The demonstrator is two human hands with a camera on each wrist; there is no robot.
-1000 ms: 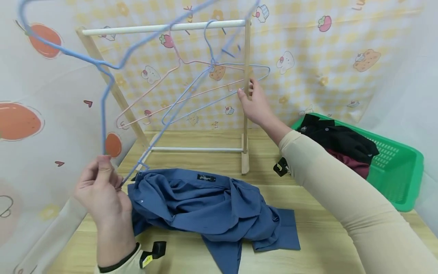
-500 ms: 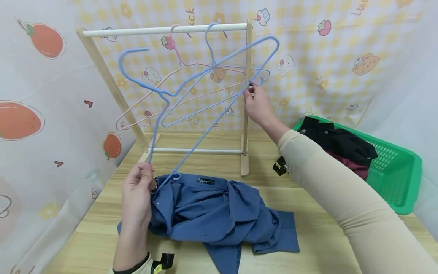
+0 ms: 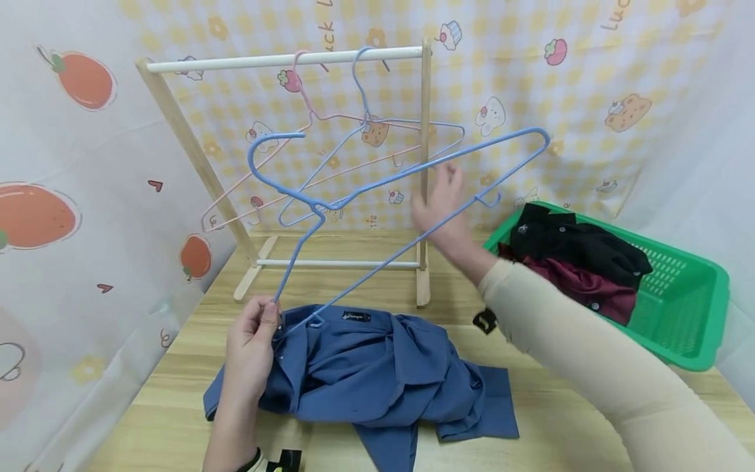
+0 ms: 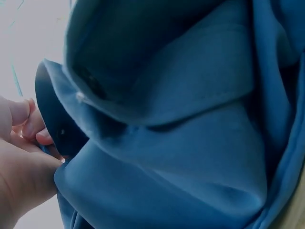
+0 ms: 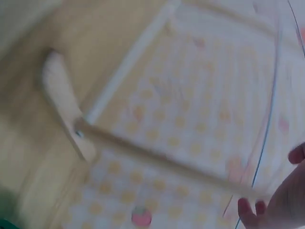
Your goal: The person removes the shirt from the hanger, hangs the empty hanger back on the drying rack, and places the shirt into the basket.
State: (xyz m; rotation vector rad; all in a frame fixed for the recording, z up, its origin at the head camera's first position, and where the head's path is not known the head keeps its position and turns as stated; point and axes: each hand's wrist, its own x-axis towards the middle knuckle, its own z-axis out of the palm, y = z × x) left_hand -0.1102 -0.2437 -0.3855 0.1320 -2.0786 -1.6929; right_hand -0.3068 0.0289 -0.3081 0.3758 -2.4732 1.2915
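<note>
A light blue clothes hanger [image 3: 335, 208] is held tilted above the table, its hook toward the upper left. My left hand [image 3: 250, 347] pinches its near end between thumb and fingers. Under it lies a crumpled dark blue shirt [image 3: 377, 373], label at the collar. In the left wrist view, the fingers of the left hand [image 4: 24, 171] are right beside a shirt edge [image 4: 55, 105]. My right hand [image 3: 448, 213], blurred, is raised behind the hanger, close to the rack's right post. In the right wrist view, the right hand [image 5: 286, 200] has loosely bent fingers, holding nothing.
A wooden rack with a white top bar [image 3: 236, 62] stands at the back. From it hang a pink hanger [image 3: 309, 108] and another blue hanger [image 3: 358, 85]. On the right, a green basket [image 3: 722, 282] contains black [image 3: 590, 242] and maroon [image 3: 590, 285] garments.
My left hand has moved right and slightly down with the blue hanger, which now tilts lower to the right. My right hand touched its far part half a second ago and has let go.
</note>
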